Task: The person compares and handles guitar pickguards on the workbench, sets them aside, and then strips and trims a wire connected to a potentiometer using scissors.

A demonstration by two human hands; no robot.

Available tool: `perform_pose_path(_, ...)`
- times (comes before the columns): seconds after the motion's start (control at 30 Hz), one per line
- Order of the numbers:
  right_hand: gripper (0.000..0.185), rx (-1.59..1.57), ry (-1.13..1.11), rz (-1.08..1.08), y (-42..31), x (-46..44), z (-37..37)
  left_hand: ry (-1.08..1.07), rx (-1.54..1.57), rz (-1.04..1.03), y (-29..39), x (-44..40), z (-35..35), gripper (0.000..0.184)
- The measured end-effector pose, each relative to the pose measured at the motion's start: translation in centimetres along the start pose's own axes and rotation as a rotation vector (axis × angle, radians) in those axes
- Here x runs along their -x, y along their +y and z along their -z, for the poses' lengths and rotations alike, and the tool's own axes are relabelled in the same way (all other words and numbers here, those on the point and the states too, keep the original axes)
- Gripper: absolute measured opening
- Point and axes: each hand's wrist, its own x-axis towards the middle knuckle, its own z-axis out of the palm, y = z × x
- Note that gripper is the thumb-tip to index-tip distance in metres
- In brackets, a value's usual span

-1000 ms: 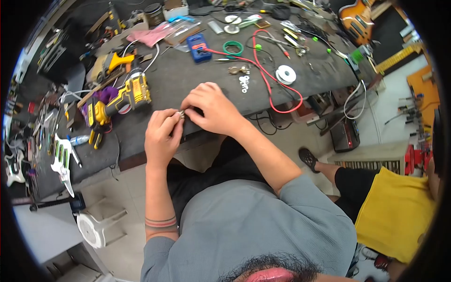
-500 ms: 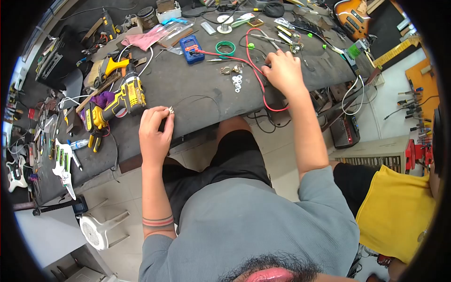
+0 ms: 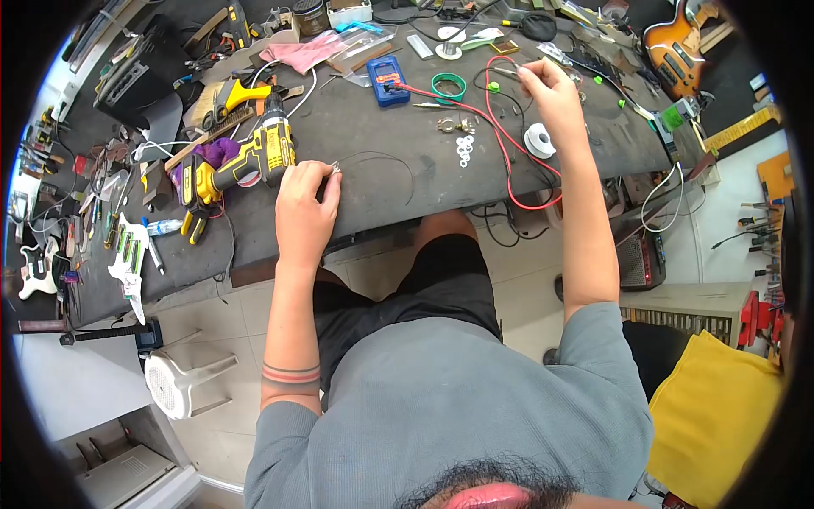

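Observation:
My left hand (image 3: 307, 199) is at the front edge of the bench, thumb and finger pinched on a small silvery part (image 3: 336, 168). A thin dark wire (image 3: 394, 161) curves away to the right from beside that part. My right hand (image 3: 553, 103) is raised over the right side, fingertips closed around a slim pen-like tool (image 3: 509, 71), mostly hidden by the fingers. A red cable (image 3: 507, 161) loops past it from the blue multimeter (image 3: 388, 82). Below the hand is a white spool (image 3: 539, 141). White washers (image 3: 464, 151) and a small metal component (image 3: 454, 125) lie between my hands.
A yellow-black drill (image 3: 254, 154) stands left of my left hand. Green tape (image 3: 448, 86) and a solder spool (image 3: 449, 49) are farther back. A white pickguard (image 3: 130, 259) lies at left, a sunburst guitar (image 3: 672, 51) back right. A person in a yellow garment (image 3: 721, 416) is at right.
My right hand has lifted off the bench and moved up and right with the slim tool, uncovering the white spool. My left hand keeps its pinch. The view has shifted slightly.

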Motion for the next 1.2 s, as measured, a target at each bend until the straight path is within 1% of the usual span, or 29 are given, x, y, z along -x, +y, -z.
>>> perform_pose_path(0.03,0.026,-0.099,-0.012,0.055,-0.4,0.1,0.1,-0.011,-0.019,0.02,0.1,-0.1,0.0,0.012)
perform_pose_path(0.13,0.024,-0.129,-0.105,-0.001,-3.3,1.1,1.2,-0.055,-0.108,0.072,0.7,-0.5,0.4,0.012)
perform_pose_path(0.23,0.019,-0.161,-0.08,0.054,-6.2,2.7,1.6,-0.102,-0.225,0.081,1.0,-1.0,0.7,0.015)
perform_pose_path(0.33,0.019,-0.095,-0.093,0.011,-9.2,4.7,2.4,-0.174,-0.292,0.101,1.8,-1.7,1.2,0.019)
perform_pose_path(0.37,0.016,-0.127,-0.101,-0.015,-10.1,5.4,2.4,-0.158,-0.319,0.131,2.0,-1.9,1.2,0.023)
perform_pose_path(0.47,0.013,-0.147,-0.146,0.048,-10.9,7.1,1.7,-0.047,-0.103,0.045,5.3,-4.6,0.8,0.037)
perform_pose_path(0.53,0.013,-0.091,-0.2,0.087,-11.1,7.5,1.5,-0.127,0.362,0.058,11.0,-6.9,0.7,0.051)
perform_pose_path(0.6,0.014,-0.012,-0.238,0.167,-10.4,7.7,1.2,-0.232,0.597,-0.117,13.7,-8.7,-1.5,0.062)
perform_pose_path(0.63,0.014,-0.05,-0.241,0.139,-10.2,7.8,1.0,-0.302,0.618,-0.103,14.6,-9.2,-2.5,0.048)
perform_pose_path(0.73,0.014,-0.042,-0.227,0.185,-9.1,8.2,1.0,-0.465,0.523,-0.164,13.6,-10.9,-3.8,0.023)
perform_pose_path(0.77,0.013,0.016,-0.256,0.181,-8.4,8.2,1.2,-0.485,0.65,-0.013,13.4,-10.6,-3.2,0.015)
perform_pose_path(0.8,0.012,0.041,-0.248,0.139,-7.3,8.3,1.3,-0.487,0.747,0.061,12.7,-10.6,-2.5,0.016)
perform_pose_path(0.87,0.011,0.087,-0.246,0.059,-5.0,8.6,1.0,-0.482,0.775,0.102,11.4,-10.5,-0.6,0.019)
perform_pose_path(0.9,0.011,0.214,-0.235,0.105,-4.3,8.7,1.1,-0.473,0.752,0.132,10.7,-10.3,0.2,0.019)
perform_pose_path(1.0,0.011,0.498,-0.176,0.331,-1.4,8.1,1.2,-0.436,0.686,0.218,8.6,-9.4,2.7,0.022)
perform_pose_path(1.1,0.011,0.492,-0.166,0.33,0.6,8.0,1.1,-0.379,0.626,0.314,6.6,-8.1,5.1,0.021)
perform_pose_path(1.2,0.011,0.429,-0.126,0.298,0.7,8.1,0.9,-0.298,0.601,0.41,4.1,-6.2,7.3,0.021)
